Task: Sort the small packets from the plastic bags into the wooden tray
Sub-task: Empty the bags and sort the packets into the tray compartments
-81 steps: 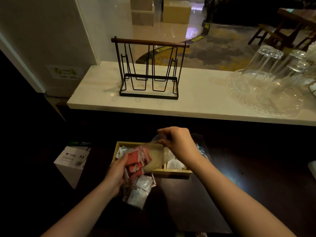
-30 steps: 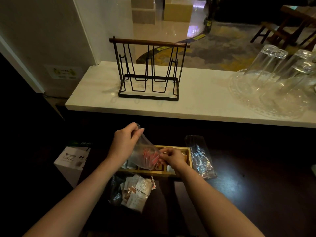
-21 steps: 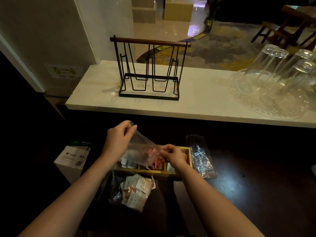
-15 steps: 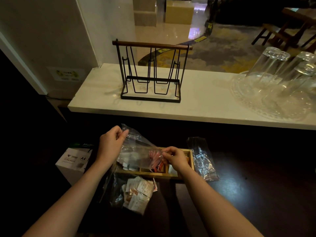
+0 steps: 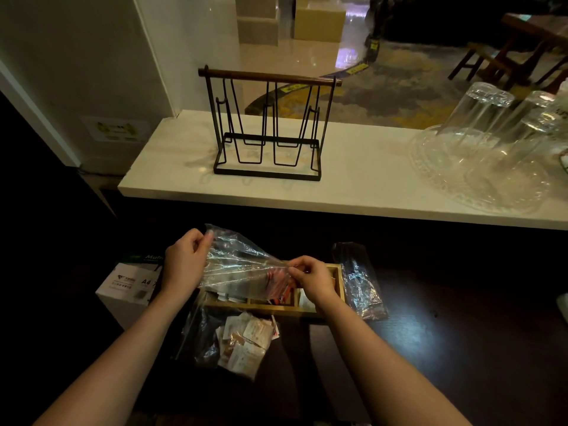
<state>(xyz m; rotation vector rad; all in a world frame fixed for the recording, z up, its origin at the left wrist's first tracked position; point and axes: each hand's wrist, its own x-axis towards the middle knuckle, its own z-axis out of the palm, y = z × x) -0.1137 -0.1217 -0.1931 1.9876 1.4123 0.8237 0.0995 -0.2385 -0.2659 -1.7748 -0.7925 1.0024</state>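
I hold a clear plastic bag (image 5: 236, 267) tipped over the wooden tray (image 5: 276, 309). My left hand (image 5: 184, 265) pinches the bag's raised far end. My right hand (image 5: 313, 279) pinches its lower mouth edge, where red packets (image 5: 278, 285) bunch up and slide toward the tray's middle compartment. White packets lie in the tray's left and right compartments. In front of the tray lies a second bag of white and brown packets (image 5: 242, 345).
A crumpled clear bag (image 5: 358, 281) lies right of the tray on the dark table. A white A4 paper box (image 5: 129, 287) stands at the left. Behind is a pale counter (image 5: 353, 182) with a black wire rack (image 5: 269, 124) and upturned glasses (image 5: 491, 139) on a glass plate.
My left hand has swung the bag's far end to the left and lower, stretching the bag flatter. The red packets have slid down to the mouth at my right hand.
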